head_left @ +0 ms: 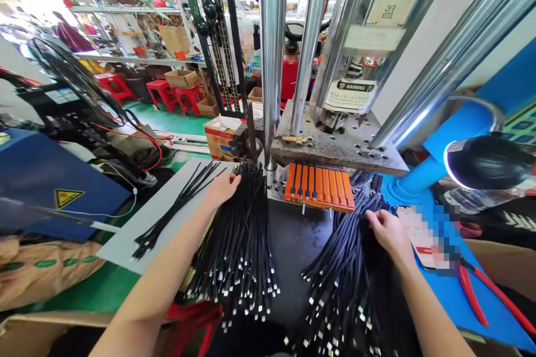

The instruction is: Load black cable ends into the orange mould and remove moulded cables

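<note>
Right hand (387,228): thumb and fingers drawn narrow, against right cable bundle (345,256); cannot tell whether strand is held; arm angled forward, inward.
Left hand (226,187): thumb and forefinger nearly meeting, beside far end of left cable bundle (238,234); hold cannot be told; arm extended farther.
Orange fixture (341,187): between bundles.

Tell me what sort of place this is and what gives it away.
Most likely a factory workshop. The signs: a press-like metal machine bearing a WARNING label, large bundles of black cable-like strands with silvery ends, and red stools along a workbench behind.
</note>
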`<state>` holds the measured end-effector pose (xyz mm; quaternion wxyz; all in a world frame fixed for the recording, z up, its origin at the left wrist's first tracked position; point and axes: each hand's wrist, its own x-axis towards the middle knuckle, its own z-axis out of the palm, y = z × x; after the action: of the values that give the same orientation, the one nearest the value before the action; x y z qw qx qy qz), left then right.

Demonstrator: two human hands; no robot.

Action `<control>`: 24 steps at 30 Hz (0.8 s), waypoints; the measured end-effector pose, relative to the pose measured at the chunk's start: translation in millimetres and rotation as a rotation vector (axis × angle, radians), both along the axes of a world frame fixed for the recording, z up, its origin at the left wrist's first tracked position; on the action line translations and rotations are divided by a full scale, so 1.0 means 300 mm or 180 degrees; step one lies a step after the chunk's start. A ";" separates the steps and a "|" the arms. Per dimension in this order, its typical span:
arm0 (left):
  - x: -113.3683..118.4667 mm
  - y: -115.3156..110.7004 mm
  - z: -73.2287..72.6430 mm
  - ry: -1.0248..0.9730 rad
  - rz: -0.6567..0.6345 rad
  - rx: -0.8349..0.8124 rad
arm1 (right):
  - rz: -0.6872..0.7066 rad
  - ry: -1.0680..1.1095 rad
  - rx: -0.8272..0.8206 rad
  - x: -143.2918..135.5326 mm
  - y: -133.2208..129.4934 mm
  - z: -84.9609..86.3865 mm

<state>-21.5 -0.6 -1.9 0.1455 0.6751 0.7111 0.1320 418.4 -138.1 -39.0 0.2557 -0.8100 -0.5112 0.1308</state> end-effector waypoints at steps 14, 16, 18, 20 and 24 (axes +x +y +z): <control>0.127 -0.065 0.165 -0.0793 -0.0945 0.1021 | 0.1752 0.1077 0.1256 -0.280 -0.086 0.300; 0.178 -0.121 0.266 -0.1375 -0.1482 0.1409 | 0.2030 0.1031 0.1395 -0.324 -0.093 0.339; 0.245 -0.187 0.376 -0.1638 -0.1982 0.1674 | 0.2233 0.1031 0.1616 -0.363 -0.099 0.379; 0.317 -0.248 0.475 -0.1793 -0.2369 0.1816 | 0.2343 0.1087 0.1886 -0.394 -0.099 0.415; 0.433 -0.310 0.598 -0.2022 -0.2942 0.1743 | 0.2364 0.1316 0.2415 -0.416 -0.074 0.459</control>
<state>108.6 -93.7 177.5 0.2136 0.8536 0.2078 0.4272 293.5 -160.2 98.6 0.5603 -0.3850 -0.7122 0.1750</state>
